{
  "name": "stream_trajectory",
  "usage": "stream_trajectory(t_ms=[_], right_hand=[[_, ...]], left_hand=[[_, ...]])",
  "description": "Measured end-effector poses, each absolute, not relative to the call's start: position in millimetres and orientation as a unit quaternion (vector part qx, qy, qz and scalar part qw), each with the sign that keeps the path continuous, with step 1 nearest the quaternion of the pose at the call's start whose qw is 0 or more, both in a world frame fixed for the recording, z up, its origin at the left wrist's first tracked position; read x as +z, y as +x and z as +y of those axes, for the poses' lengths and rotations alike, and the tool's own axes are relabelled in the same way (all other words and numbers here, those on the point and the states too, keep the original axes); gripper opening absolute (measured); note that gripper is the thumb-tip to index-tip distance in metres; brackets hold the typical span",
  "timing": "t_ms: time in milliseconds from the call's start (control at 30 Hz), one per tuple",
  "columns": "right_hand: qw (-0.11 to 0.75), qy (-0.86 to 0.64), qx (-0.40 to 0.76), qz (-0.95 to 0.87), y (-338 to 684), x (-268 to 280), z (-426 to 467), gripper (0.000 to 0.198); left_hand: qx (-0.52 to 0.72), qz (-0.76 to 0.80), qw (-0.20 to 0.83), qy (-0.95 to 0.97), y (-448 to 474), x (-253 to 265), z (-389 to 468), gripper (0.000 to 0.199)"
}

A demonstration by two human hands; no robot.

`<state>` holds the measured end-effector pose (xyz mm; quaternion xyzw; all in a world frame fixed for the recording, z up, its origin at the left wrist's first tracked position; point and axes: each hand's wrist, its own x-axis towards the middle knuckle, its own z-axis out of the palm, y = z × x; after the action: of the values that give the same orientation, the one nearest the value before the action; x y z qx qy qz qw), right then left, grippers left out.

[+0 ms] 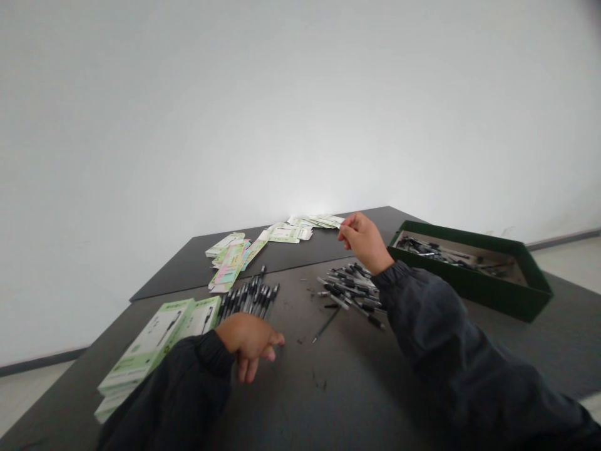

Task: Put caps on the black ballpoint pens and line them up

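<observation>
Two bare hands, both ours, over a dark table (352,388). Our left hand (248,344) hangs palm down just in front of the lined-up pens (253,299), fingers apart and loosely bent; we see nothing in them. Our right hand (364,241) is raised beyond the loose pile of pens (352,288), thumb and forefinger together; whether anything thin is clamped there, we cannot tell. One thin dark stick (326,326) lies on our side of that pile. Right of it we note a green tray (469,288) holding more pens; at left, stacked cartons (154,338); farther back, flattened cartons (284,233) spread in an arc.
</observation>
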<state>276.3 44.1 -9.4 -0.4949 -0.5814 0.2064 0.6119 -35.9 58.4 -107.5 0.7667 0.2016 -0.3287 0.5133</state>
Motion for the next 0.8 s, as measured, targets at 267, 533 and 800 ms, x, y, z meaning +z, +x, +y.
stream_trajectory(t_ms=[267, 533, 800], right_hand=[[0.362, -0.67, 0.067, -0.645, 303, -68, 46, 0.023], [0.221, -0.665, 0.064, -0.711, 292, -81, 46, 0.019], [0.215, -0.646, 0.061, -0.729, 291, -81, 45, 0.031]], left_hand=[[-0.367, 0.41, 0.257, 0.795, -7, -43, 23, 0.057], [-0.357, 0.407, 0.089, 0.836, 9, -11, 0, 0.063], [-0.364, 0.401, 0.083, 0.837, 9, -16, 3, 0.065]])
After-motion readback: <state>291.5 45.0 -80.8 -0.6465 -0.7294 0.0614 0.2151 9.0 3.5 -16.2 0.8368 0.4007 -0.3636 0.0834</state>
